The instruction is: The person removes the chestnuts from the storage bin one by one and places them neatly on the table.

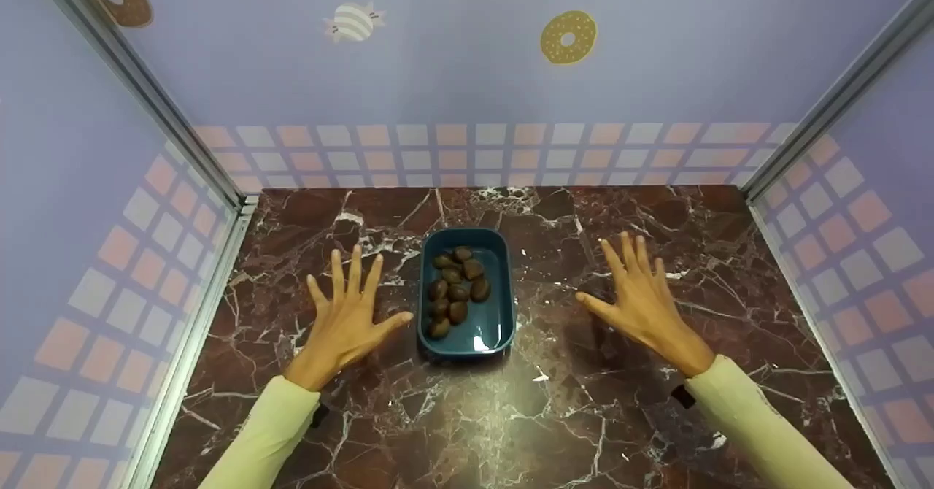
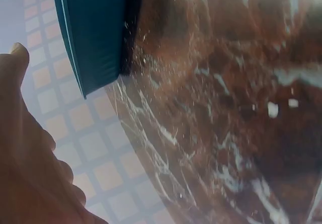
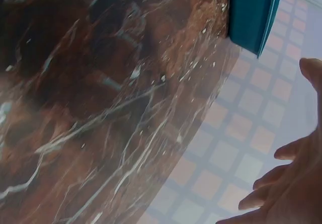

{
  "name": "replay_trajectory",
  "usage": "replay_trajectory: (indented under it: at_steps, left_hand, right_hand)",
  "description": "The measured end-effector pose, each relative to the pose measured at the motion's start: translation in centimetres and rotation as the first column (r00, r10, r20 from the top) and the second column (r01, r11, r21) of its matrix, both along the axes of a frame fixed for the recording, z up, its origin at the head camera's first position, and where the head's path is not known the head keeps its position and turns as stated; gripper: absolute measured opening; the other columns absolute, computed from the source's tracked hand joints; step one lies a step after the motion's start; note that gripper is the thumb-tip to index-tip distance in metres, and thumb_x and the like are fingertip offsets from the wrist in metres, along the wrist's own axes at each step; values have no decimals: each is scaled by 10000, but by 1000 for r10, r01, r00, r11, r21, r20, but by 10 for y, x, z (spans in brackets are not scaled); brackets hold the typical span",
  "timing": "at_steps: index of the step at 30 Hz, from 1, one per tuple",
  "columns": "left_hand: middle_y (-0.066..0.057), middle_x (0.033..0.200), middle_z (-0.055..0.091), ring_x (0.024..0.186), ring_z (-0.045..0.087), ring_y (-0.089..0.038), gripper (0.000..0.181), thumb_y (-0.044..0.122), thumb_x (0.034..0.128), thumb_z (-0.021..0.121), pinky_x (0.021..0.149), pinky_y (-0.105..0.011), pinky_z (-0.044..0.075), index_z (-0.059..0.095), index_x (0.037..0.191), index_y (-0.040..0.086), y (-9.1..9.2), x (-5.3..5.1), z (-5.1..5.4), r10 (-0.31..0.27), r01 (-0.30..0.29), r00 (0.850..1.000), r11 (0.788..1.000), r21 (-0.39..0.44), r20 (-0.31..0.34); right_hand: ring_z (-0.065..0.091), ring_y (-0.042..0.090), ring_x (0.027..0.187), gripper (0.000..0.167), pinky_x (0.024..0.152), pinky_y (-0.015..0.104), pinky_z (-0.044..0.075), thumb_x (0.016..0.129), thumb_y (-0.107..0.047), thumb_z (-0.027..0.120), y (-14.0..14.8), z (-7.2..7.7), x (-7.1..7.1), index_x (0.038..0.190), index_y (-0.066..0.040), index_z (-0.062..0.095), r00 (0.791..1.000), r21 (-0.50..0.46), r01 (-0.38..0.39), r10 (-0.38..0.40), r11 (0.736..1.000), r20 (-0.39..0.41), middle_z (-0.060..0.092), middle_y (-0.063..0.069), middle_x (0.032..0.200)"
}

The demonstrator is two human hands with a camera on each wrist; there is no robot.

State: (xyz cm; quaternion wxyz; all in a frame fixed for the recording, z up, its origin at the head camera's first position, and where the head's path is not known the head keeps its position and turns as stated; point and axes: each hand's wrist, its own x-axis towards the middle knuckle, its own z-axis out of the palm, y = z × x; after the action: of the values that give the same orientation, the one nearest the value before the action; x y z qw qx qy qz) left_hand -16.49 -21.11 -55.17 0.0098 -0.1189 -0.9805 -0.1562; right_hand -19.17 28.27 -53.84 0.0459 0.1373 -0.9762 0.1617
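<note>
Both left hand (image 1: 343,325) and right hand (image 1: 644,303) are empty, each grip spread with fingers apart, flanking a teal tray (image 1: 495,306) on the marbled worktop (image 1: 554,416). Its spot between them seems to suit either hand's reach; raised walls likely keep the brown, rounded pieces (image 1: 457,294) inside together.

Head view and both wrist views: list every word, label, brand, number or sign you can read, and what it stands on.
None: no readable text on the blue dish, marbled tabletop or walls.
The doughnuts and striped sweet are pictures, without lettering.
The dark pieces by the sleeves are too small to tell.
</note>
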Motion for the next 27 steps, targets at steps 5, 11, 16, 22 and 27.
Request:
replay_trajectory:
  at_steps: [5, 11, 16, 22, 27]
  left_hand:
    - [-207, 1825, -90, 1659, -107, -513, 1141, 743, 997, 638, 1240, -801, -33, 72, 1788, 148, 12, 5, -7, -41, 40, 999, 996, 84, 14]
    - [-198, 1830, -20, 1673, 41, -466, 1141, 755, 1001, 632, 1284, -741, 122, 107, 1783, 110, 27, 13, -19, -113, 102, 992, 977, 187, 48]
    - [-177, 1838, 44, 1674, 114, -453, 1181, 739, 967, 703, 1289, -710, 197, 138, 1778, 91, 34, 17, -26, -165, 157, 986, 963, 218, 19]
    - [-172, 1838, 102, 1665, 187, -462, 1225, 673, 919, 814, 1280, -688, 257, 172, 1773, 75, 40, 20, -35, -178, 164, 984, 931, 327, 12]
    - [-223, 1826, 130, 1664, 190, -451, 1280, 615, 882, 884, 1274, -691, 271, 145, 1776, 76, 46, 24, -47, -156, 109, 986, 880, 462, 65]
  right_hand:
    - [248, 541, 1618, 942, 1253, 753, 236, 970, -484, 797, -17, -2, -2, 1671, 6, 401, 993, -100, -75, 65, 992, -99, 243, 314, 1763]
    - [472, 553, 1483, 851, 1159, 753, 402, 945, -388, 854, -42, -8, -1, 1617, -8, 497, 975, -190, -179, 147, 965, -169, 423, 305, 1683]
    - [543, 481, 1433, 805, 1150, 677, 460, 942, -372, 858, -64, -11, -3, 1589, -14, 539, 964, -224, -236, 199, 945, -176, 520, 271, 1616]
    - [562, 421, 1410, 759, 1166, 597, 476, 949, -347, 870, -85, -18, -7, 1556, 1, 575, 946, -238, -309, 273, 921, -172, 569, 249, 1550]
    - [583, 381, 1371, 677, 1121, 552, 519, 958, -327, 866, -99, -23, -11, 1500, -2, 624, 923, -246, -374, 335, 894, -189, 605, 223, 1494]
